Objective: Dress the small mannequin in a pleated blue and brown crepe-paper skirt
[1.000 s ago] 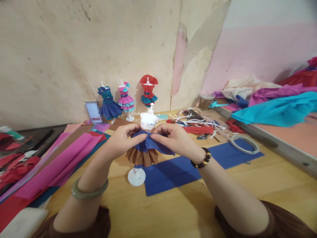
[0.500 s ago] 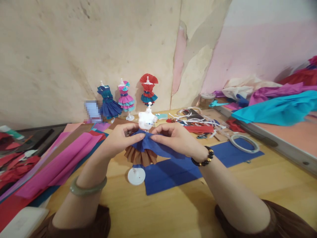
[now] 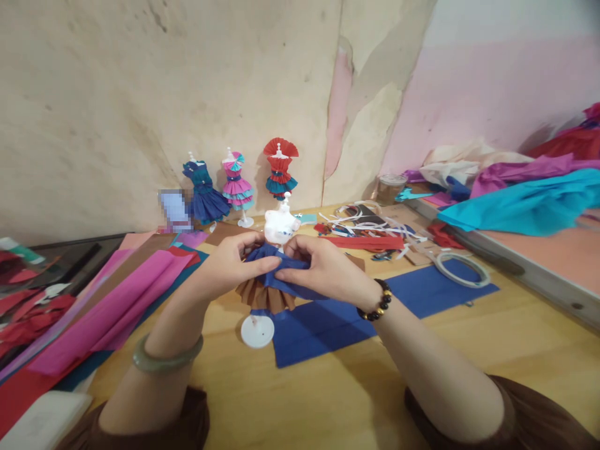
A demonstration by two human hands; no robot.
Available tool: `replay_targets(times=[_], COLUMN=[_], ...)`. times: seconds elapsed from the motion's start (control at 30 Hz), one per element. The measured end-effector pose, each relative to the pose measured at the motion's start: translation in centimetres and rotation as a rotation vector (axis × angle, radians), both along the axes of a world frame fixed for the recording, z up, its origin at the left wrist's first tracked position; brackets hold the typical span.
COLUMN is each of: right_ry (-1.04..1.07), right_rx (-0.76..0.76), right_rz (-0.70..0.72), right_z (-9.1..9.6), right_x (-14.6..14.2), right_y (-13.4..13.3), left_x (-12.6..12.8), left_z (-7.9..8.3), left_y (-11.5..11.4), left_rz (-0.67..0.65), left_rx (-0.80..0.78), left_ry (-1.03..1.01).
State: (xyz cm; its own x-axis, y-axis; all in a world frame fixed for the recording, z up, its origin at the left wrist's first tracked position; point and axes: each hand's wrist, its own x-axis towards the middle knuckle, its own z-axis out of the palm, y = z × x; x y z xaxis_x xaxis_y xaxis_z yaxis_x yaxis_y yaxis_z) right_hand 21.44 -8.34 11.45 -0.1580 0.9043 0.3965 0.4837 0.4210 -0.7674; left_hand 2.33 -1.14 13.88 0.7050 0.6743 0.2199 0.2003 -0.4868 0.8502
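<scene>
A small white doll mannequin (image 3: 279,226) stands between my hands on a round white base (image 3: 257,331). A pleated brown paper skirt (image 3: 267,296) hangs from it. Over that lies a gathered strip of blue crepe paper (image 3: 267,275) at the waist. My left hand (image 3: 239,262) pinches the strip at the left side, thumb in front and fingers behind the mannequin. My right hand (image 3: 323,265) pinches the strip on the right, its thumb pressed near the middle. Part of the strip is hidden by my right hand.
A flat blue sheet (image 3: 328,331) lies under and right of the mannequin. Three dressed mannequins, including a red one (image 3: 280,169), stand by the wall. A tape roll (image 3: 462,270) and paper scraps lie right; pink paper (image 3: 107,312) lies left. A cyan sheet (image 3: 525,203) covers the raised surface.
My right hand has moved slightly left and down, bringing its side of the blue strip across the front of the waist. The mannequin top has shifted a little to the right.
</scene>
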Motion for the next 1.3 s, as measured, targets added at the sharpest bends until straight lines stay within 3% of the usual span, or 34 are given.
replay_targets(times=[0.27, 0.53, 0.93, 1.13, 1.3], right_ry=[0.1, 0.23, 0.077, 0.239, 0.258], right_rx=[-0.013, -0.011, 0.102, -0.045, -0.069], right_rz=[0.051, -0.052, -0.179, 0.006, 0.036], right_z=[0.6, 0.5, 0.3, 0.3, 0.2], right_x=[0.7, 0.2, 0.4, 0.8, 1.0], right_y=[-0.2, 0.0, 0.2, 0.6, 0.7], left_x=[0.0, 0.0, 0.7, 0.9, 1.1], left_z=[-0.1, -0.4, -0.4, -0.4, -0.5], left_y=[0.2, 0.1, -0.5, -0.6, -0.7], left_rz=[-0.02, -0.015, 0.036, 0.04, 0.048], left_rx=[0.027, 0.073, 0.112, 0.087, 0.104], left_ry=[0.005, 0.045, 0.066, 0.05, 0.023])
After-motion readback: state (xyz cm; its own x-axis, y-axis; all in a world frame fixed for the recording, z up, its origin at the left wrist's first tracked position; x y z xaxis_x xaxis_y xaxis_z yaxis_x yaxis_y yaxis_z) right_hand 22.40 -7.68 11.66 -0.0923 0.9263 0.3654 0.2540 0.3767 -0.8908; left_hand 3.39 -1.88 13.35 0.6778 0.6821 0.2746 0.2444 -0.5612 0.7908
